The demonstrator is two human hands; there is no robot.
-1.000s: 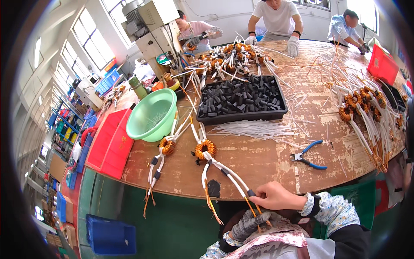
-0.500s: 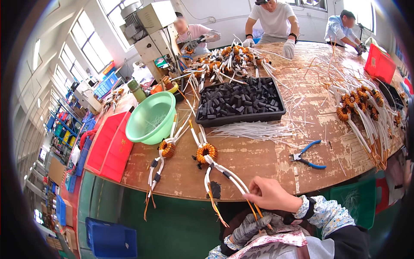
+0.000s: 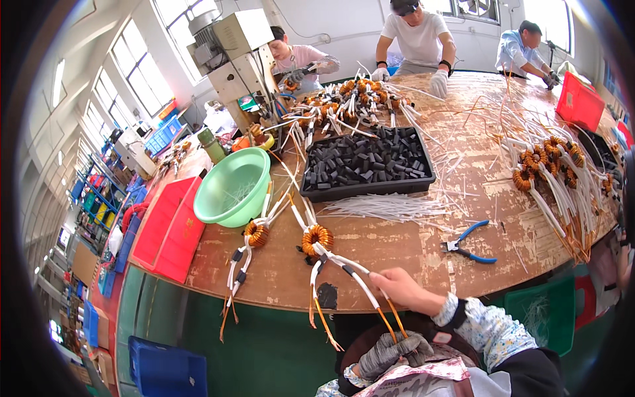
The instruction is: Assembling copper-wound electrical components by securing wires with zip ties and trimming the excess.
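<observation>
A toroidal coil [image 3: 317, 239] wound with orange-copper wire lies near the table's front edge, its white-sleeved leads running toward me. My left hand [image 3: 391, 351], in a grey glove, is closed around the bare copper-coloured ends of two of these leads, below the table edge. Bare and pinched, my right hand [image 3: 402, 289] grips the upper white-sleeved lead [image 3: 354, 264] farther up. A short black tube [image 3: 348, 270] sits on the leads between coil and hand. Left of it lies a second coil [image 3: 256, 233] with black tubes on its leads.
Behind the coils are a black tray [image 3: 370, 187] of short black tubes, a green bowl [image 3: 228, 215] and white sleeves [image 3: 387, 206]. Blue-handled cutters [image 3: 473, 248] lie to the right, near a coil pile [image 3: 549, 162]. A red bin [image 3: 169, 228] stands left. Three co-workers sit or stand across the table.
My right hand has moved up and left along the lead, away from its copper end. The two held leads now spread apart. Across the table, a co-worker's gloved hand has shifted slightly.
</observation>
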